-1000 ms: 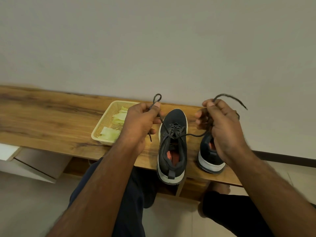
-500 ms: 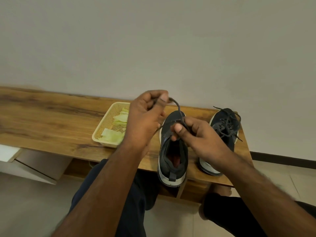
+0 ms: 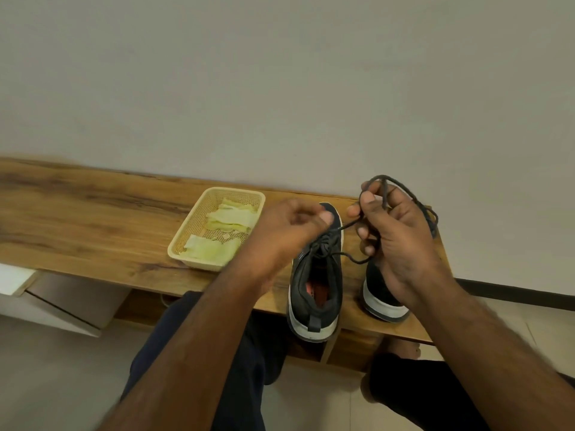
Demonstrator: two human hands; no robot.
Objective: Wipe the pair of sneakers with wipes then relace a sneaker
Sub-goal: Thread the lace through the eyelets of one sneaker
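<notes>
Two dark sneakers with white soles stand side by side on the wooden bench (image 3: 93, 219), heels toward me. The left sneaker (image 3: 315, 293) has its dark shoelace (image 3: 401, 185) running up to my right hand (image 3: 401, 237), which grips it with a loop arching over the fingers. Most of the right sneaker (image 3: 384, 304) is hidden behind that hand. My left hand (image 3: 286, 228) is blurred over the left sneaker's toe. Its thumb and fingers are pinched together at the lace near the knot.
A cream plastic basket (image 3: 186, 231) with several used yellow-green wipes (image 3: 211, 248) sits on the bench left of the sneakers. A plain wall rises behind the bench. My knees are under the bench's front edge, and a white drawer unit stands at the lower left.
My right hand has swung from the left sneaker's tongue out to the right, drawing the lace into a loop. My left hand has dropped lower, toward the toe.
</notes>
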